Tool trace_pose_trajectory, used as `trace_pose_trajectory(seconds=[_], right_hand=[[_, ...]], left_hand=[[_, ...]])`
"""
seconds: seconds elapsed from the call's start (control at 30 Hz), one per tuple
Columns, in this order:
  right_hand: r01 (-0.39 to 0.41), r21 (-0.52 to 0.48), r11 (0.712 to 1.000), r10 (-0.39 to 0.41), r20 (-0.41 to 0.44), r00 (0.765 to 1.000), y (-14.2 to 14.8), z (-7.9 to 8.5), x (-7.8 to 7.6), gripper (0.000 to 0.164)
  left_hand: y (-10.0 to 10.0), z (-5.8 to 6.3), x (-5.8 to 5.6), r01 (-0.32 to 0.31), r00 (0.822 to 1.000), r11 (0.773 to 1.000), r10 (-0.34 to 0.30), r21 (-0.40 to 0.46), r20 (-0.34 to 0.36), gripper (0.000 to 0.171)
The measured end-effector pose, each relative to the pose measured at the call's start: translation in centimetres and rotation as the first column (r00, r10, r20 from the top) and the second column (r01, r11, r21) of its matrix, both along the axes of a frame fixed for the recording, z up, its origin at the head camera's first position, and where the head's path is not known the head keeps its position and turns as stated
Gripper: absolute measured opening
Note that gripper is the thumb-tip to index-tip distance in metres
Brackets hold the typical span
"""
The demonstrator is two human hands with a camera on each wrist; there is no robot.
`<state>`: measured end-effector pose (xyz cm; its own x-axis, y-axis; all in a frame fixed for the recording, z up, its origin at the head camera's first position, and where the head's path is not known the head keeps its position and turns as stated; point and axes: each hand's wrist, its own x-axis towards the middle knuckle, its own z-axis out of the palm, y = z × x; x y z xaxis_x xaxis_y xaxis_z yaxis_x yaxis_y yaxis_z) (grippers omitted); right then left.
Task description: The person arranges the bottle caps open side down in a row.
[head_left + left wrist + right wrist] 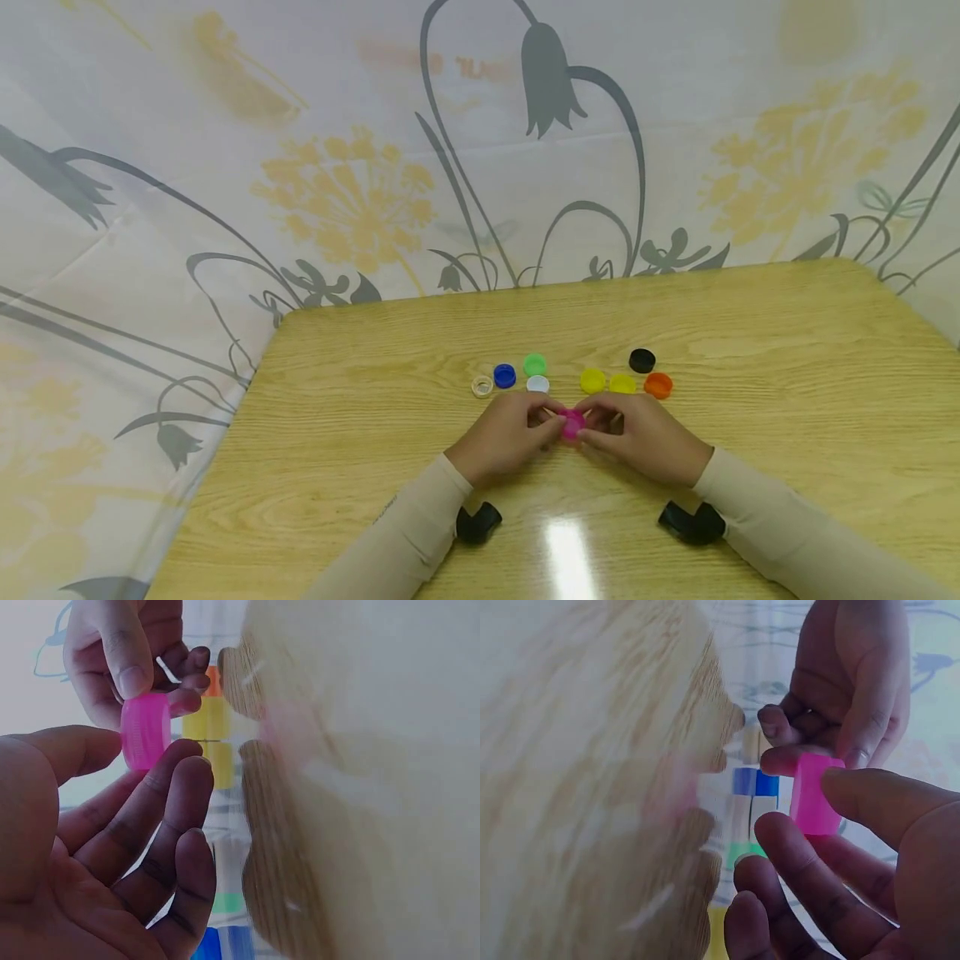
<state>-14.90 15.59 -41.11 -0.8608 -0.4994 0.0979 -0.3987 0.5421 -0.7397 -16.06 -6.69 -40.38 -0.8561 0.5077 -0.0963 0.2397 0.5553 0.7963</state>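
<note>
A small round pink cap [573,424], with ridges on its side, is held up just above the wooden table. My left hand [498,440] pinches its left side between thumb and fingers. From the opposite side, my right hand [656,437] pinches the same cap between thumb and index finger. In the left wrist view the pink cap [145,732] stands on edge between the fingertips of both hands, and the other left fingers are loosely bent. In the right wrist view the cap [816,796] is partly covered by the right thumb.
Beyond my hands lie a clear cap [482,386], blue cap [505,376], green cap [535,365], white cap [537,384], two yellow caps [592,381], black cap [642,361] and orange cap [658,385]. A flower-patterned cloth [480,183] hangs behind the table [360,375].
</note>
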Motion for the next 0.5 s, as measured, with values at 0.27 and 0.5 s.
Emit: trace_pose_trajectory(seconds=[0.27, 0.5], right_hand=[[0.035, -0.03, 0.999, -0.035, 0.003, 0.999, -0.14, -0.04, 0.11, 0.029], [0.06, -0.05, 0.997, -0.059, 0.01, 0.998, -0.31, -0.16, 0.11, 0.028]], left_hand=[[0.03, -0.01, -0.07, -0.027, 1.0, 0.999, 0.026, 0.044, 0.01, 0.022], [0.07, -0.03, -0.09, -0.044, 0.999, 0.996, 0.045, 0.077, -0.007, 0.024]])
